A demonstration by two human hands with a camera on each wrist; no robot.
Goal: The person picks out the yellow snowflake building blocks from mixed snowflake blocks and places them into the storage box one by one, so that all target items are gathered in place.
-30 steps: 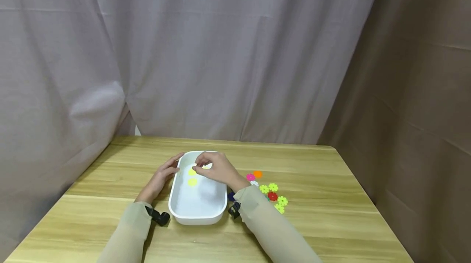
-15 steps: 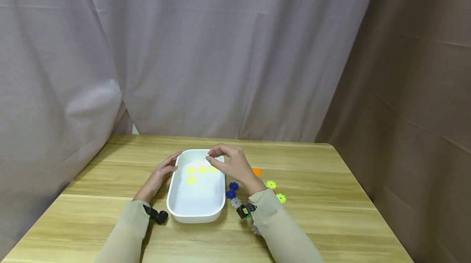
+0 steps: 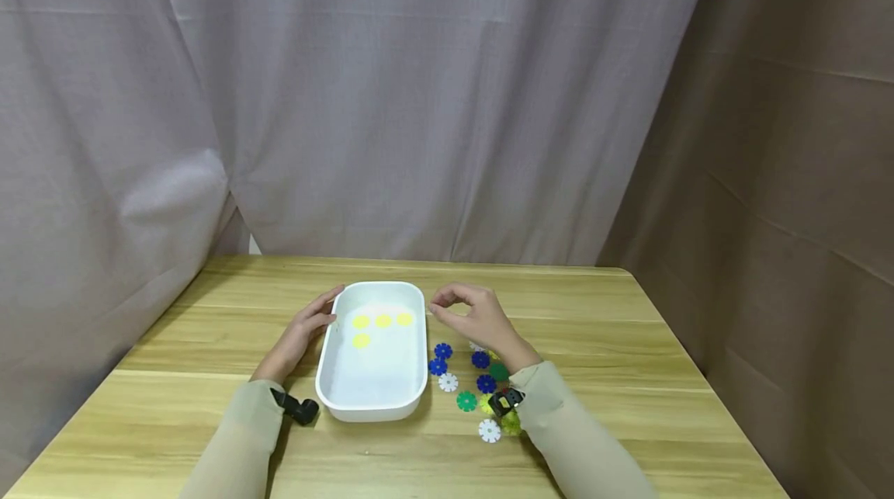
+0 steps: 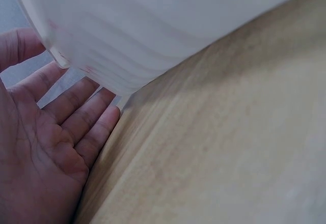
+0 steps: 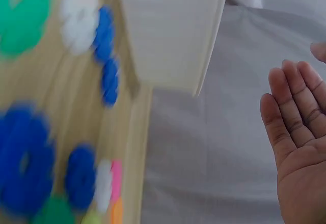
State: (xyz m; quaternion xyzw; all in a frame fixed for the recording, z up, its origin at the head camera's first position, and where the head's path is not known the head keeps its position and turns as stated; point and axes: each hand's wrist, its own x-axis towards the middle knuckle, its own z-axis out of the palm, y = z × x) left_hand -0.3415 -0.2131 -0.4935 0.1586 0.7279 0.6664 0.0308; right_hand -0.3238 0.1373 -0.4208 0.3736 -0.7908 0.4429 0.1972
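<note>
My left hand [image 3: 299, 337] rests against the left side of a white rectangular tray [image 3: 377, 376], thumb near its rim. In the left wrist view the fingers [image 4: 81, 102] lie nearly straight along the tray's outer wall [image 4: 137, 35]. Several yellow round pieces [image 3: 383, 320] lie flat on the tray's floor toward its far end. Just right of the tray, above the table, my right hand [image 3: 482, 320] hovers with thumb and forefinger bent toward each other. Its fingers [image 5: 285, 107] hold nothing in the right wrist view.
Notched flower-shaped discs lie right of the tray: blue [image 3: 438, 366], white [image 3: 448, 382], green [image 3: 466, 401] and yellow ones, some under my right forearm. A pink disc [image 5: 116, 173] and an orange disc [image 5: 117, 211] show in the right wrist view. Grey curtains [image 3: 363, 134] hang behind the wooden table [image 3: 608, 437].
My right hand has moved from over the tray to its right, leaving yellow pieces in view on the tray's floor. My left hand keeps its place at the tray.
</note>
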